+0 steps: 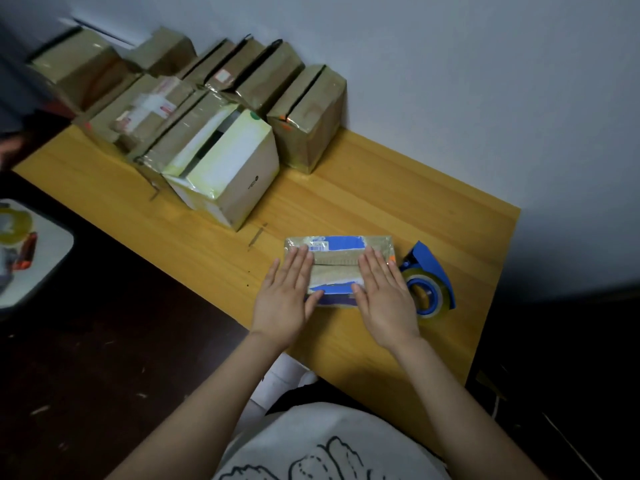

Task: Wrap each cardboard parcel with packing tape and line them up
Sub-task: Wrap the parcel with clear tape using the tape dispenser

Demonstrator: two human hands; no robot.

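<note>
Head view: left hand [284, 291], right hand [384, 294] cover parcel [337, 268] ends; far parcels [83, 64] blurred.

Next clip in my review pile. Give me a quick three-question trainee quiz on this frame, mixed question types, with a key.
1. True or false: the left hand and right hand both rest with straight fingers on the small parcel.
2. Where is the blue tape dispenser? A: gripped in the right hand. B: on the table, just right of the small parcel. C: on the floor.
3. Fill in: the finished parcels stand lined up against the ____.

Key: 1 true; 2 B; 3 wall.
</note>
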